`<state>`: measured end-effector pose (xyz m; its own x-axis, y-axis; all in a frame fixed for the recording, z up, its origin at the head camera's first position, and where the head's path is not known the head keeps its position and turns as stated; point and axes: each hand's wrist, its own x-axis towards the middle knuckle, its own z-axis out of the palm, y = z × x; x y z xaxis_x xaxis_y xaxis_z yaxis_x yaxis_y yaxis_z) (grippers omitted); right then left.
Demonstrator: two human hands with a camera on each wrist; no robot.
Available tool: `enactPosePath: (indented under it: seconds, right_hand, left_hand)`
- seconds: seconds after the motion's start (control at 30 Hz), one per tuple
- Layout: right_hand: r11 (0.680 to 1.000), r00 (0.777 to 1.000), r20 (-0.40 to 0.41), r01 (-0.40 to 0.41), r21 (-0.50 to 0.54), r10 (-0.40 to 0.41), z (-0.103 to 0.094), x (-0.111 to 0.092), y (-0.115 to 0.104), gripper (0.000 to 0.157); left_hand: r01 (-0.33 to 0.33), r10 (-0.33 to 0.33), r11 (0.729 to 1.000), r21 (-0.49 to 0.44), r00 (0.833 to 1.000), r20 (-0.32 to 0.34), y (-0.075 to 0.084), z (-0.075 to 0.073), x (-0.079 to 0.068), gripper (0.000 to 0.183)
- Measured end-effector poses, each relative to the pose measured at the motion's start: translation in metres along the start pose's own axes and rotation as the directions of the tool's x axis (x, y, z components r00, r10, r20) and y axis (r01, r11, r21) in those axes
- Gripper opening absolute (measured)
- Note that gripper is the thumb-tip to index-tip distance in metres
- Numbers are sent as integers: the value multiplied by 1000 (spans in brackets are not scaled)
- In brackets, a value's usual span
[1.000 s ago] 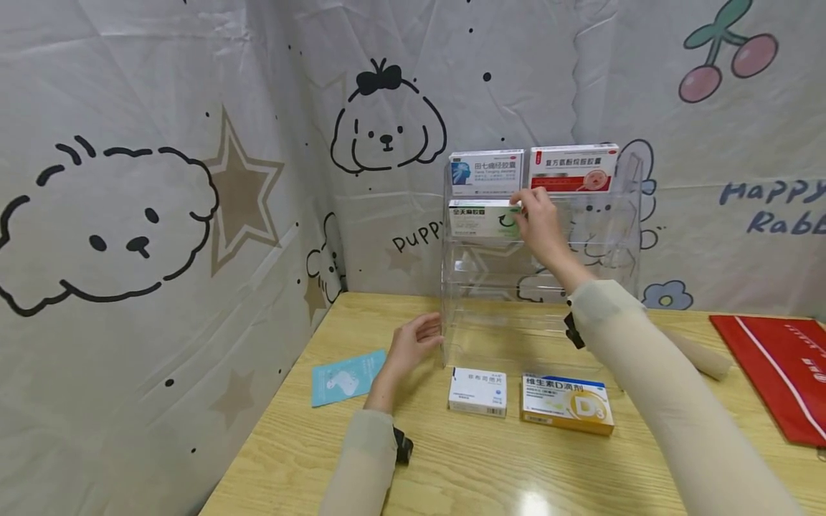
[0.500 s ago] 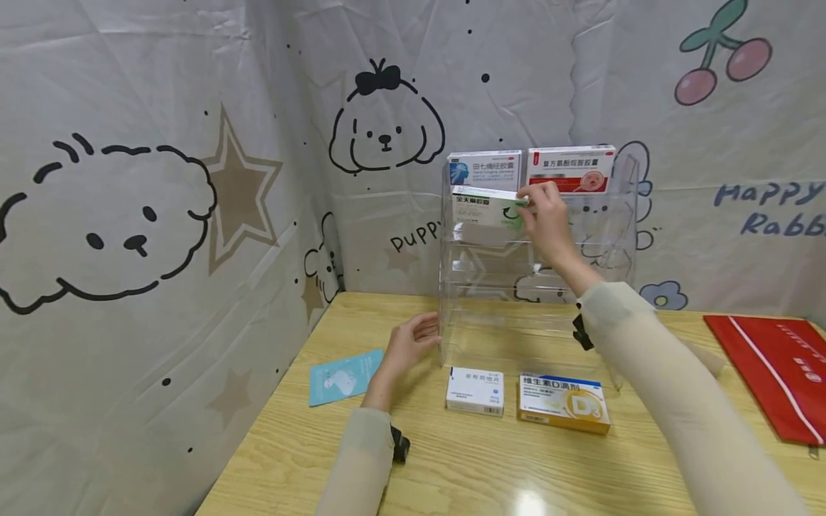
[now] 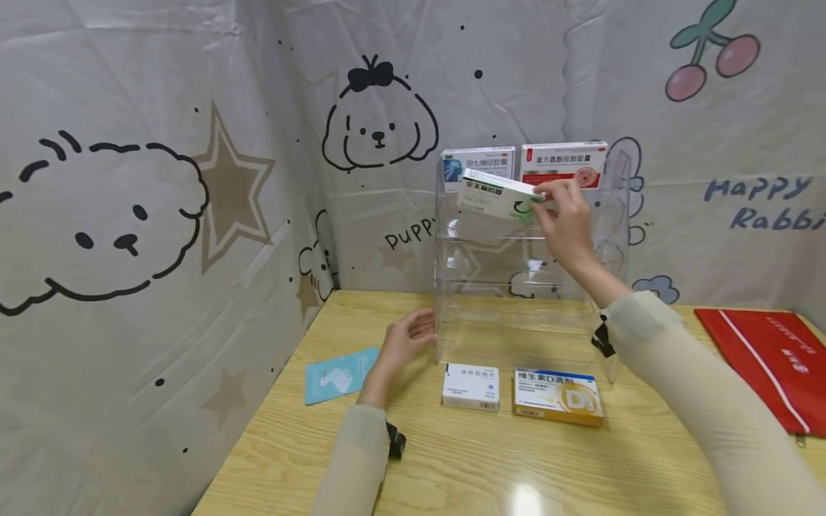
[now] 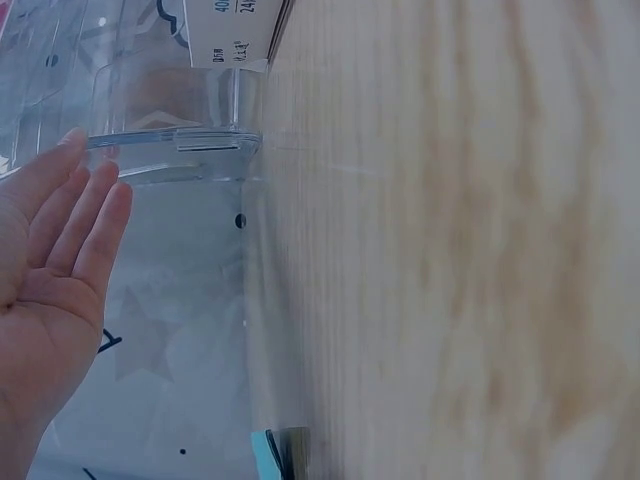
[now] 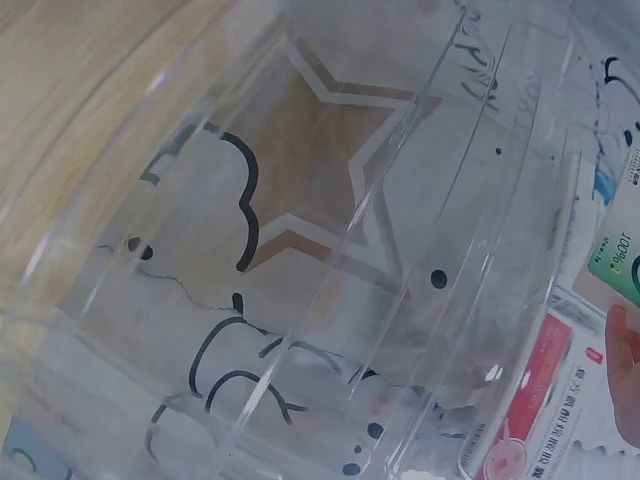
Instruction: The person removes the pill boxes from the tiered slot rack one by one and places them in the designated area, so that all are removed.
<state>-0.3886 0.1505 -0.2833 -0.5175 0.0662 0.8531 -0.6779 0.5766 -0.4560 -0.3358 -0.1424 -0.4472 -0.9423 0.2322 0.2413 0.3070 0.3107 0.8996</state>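
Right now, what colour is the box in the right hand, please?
The box is mainly white and green, seen best in the head view.

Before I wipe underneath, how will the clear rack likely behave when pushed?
The clear rack is probably stiff: it looks like hard plastic. It may tip if pushed high up, with the blue-and-white box and red-and-white box in its top row.

At the right wrist view's right edge, the right hand (image 5: 626, 385), partly cut off, touches a green-and-white box (image 5: 618, 255) near a red-and-white box (image 5: 545, 395) in the clear rack (image 5: 350, 235), a brown star (image 5: 315, 145) showing through it.
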Motion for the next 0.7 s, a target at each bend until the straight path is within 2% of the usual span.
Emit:
enactPosePath:
  seconds: [0.2, 0.7]
  right_hand:
    - [997, 997, 10, 71, 6, -71, -17, -17, -6, 21]
    - [992, 985, 127, 115, 42, -119, -57, -86, -22, 29]
  left_hand:
    - [-23, 23, 1000, 0, 1000, 4, 0, 0, 0, 53]
    - [-11, 11, 999, 38, 1000, 9, 3, 0, -1, 49]
